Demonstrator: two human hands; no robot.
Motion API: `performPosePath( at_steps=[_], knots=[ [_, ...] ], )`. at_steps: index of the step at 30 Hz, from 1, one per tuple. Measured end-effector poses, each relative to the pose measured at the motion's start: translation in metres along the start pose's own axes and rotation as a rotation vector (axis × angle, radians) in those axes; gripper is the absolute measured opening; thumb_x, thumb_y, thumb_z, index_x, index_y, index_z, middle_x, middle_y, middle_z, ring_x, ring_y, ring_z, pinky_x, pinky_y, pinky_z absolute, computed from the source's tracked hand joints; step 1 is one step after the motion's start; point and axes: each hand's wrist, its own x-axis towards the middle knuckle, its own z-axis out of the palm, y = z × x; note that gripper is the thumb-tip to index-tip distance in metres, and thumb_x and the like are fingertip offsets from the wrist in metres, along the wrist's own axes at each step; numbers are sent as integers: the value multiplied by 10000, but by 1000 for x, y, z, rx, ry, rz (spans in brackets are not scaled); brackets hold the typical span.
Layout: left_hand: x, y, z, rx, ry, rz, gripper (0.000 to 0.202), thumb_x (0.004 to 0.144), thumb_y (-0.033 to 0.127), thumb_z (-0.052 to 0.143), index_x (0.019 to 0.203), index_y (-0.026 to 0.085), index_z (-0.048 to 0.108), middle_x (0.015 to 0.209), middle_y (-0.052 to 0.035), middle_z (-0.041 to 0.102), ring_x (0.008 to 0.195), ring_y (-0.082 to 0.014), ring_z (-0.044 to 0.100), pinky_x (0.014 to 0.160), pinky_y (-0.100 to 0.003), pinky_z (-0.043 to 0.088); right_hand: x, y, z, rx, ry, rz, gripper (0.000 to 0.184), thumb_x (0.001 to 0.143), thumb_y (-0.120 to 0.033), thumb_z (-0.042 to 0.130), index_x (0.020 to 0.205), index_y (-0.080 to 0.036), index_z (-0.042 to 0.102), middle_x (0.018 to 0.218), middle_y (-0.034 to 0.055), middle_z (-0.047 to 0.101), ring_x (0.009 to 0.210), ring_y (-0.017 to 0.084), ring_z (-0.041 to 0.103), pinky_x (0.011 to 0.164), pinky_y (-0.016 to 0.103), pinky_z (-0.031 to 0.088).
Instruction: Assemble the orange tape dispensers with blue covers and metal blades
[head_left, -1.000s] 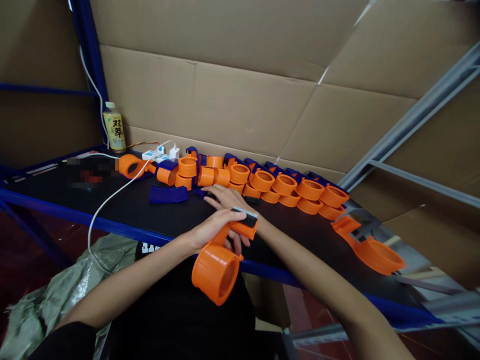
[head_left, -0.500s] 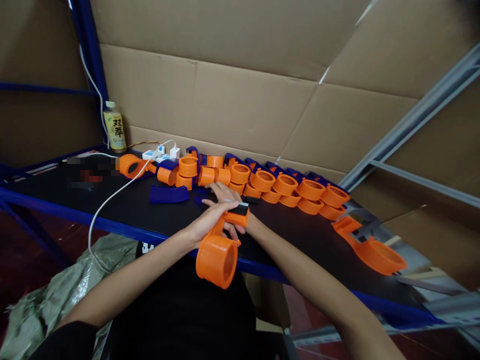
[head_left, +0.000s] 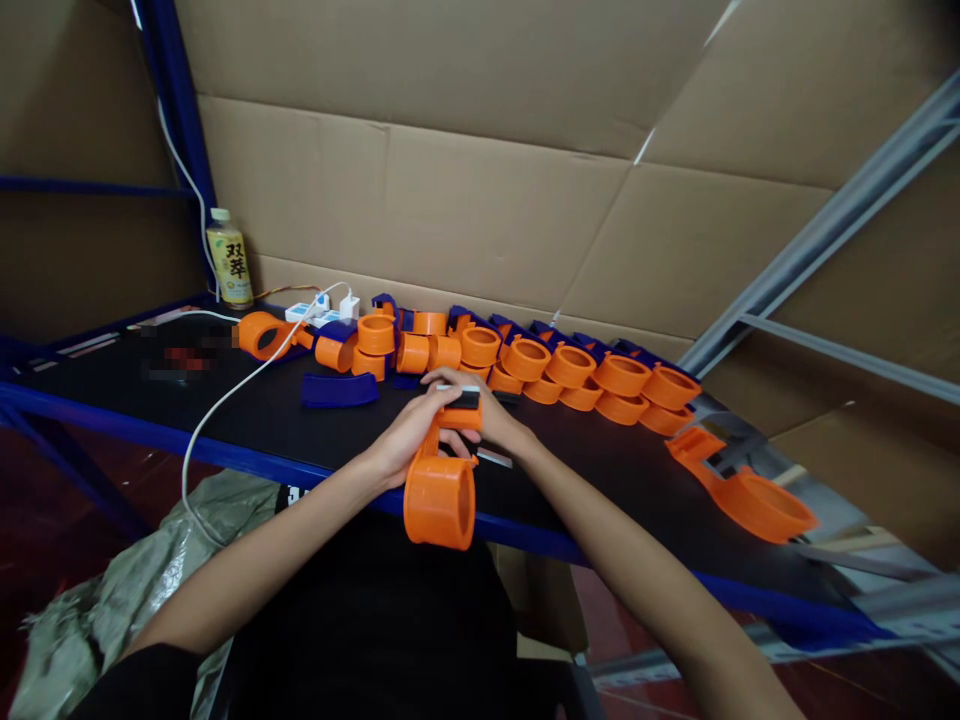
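My left hand point(head_left: 409, 435) is closed around the handle of an orange tape dispenser point(head_left: 439, 500), whose wide ring hangs down over the table's front edge. A black strip with a pale edge point(head_left: 459, 398) tops the dispenser's upper end, beside my left thumb. Just behind that end, my right hand point(head_left: 480, 395) reaches leftward across the table with its visible fingers stretched out. The dispenser hides part of it. Near its fingertips lies a small blue piece point(head_left: 407, 382). A thin silvery strip point(head_left: 495, 457) rests on the black tabletop by my right wrist.
Several orange and blue dispensers point(head_left: 574, 365) stand stacked along the back. One orange dispenser point(head_left: 742, 495) lies at the right end. A curved blue part point(head_left: 340, 390), a power strip point(head_left: 311, 314), a white cable point(head_left: 247, 375) and a bottle point(head_left: 231, 262) are on the left.
The held dispenser has risen slightly and turned more upright. My right hand has drawn in closer behind its upper end, and the silvery strip now shows on the table.
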Motion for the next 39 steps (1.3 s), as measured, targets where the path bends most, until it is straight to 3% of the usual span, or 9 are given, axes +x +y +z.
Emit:
performPosePath(
  at_steps=[2,5,9,15,18,21,25,32,39],
  knots=[
    [3,1,-2,-37,98,122,418,905,504,644,1140,159,650,944,-117,762,637,-193,730,438,-218,502,2,-3,-13,-54,68,25,242,825,-167,683,1050,-201,766,1022,60,774,964,239,714,876,360,547],
    [9,1,-6,-93,283,275,401,896,475,679,1165,180,649,1119,-104,746,861,-220,752,529,-231,569,3,-7,-27,-68,165,102,183,878,-205,646,998,-187,783,1012,81,771,775,189,720,762,335,574],
    [16,-3,-11,-151,385,311,347,890,424,707,1132,180,660,1133,-88,750,991,-238,735,701,-305,632,-1,-15,-28,38,256,180,184,904,-287,655,1010,-191,771,939,69,770,577,146,685,590,296,578],
    [17,-3,-13,-219,319,282,375,879,417,720,1150,162,669,1102,-108,771,975,-241,747,788,-359,634,-3,-29,-16,307,282,203,295,829,-327,754,1099,-208,766,959,58,761,682,166,698,627,334,626],
    [12,4,-11,-259,272,298,370,897,413,697,1170,164,675,1090,-112,778,962,-243,749,789,-362,637,-3,-29,-19,562,192,220,462,770,-310,808,1217,-223,732,1040,58,755,838,183,703,670,326,624],
    [7,12,-9,-283,189,279,370,924,416,661,1200,170,684,1055,-112,783,939,-234,748,777,-342,641,-5,-27,-23,652,76,224,457,753,-311,822,1198,-235,749,1043,44,764,871,173,683,650,275,570],
    [3,19,-9,-288,129,227,338,939,417,638,1175,181,695,1056,-104,778,910,-220,745,755,-321,647,-6,-26,-23,669,37,207,421,762,-346,826,1161,-235,753,1115,54,761,934,188,686,632,245,534],
    [3,21,-11,-343,137,215,342,952,411,626,1193,173,670,1042,-101,772,901,-230,746,764,-361,657,-3,-27,-21,682,163,133,473,760,-404,835,1185,-249,695,1189,71,726,1045,220,691,791,332,610],
    [7,18,-20,-241,85,70,327,932,397,645,1152,155,649,981,-127,770,724,-217,748,641,-367,659,-7,-24,-32,380,184,19,457,722,-406,881,1119,-229,742,1140,73,731,993,224,694,799,340,598]
  ],
)
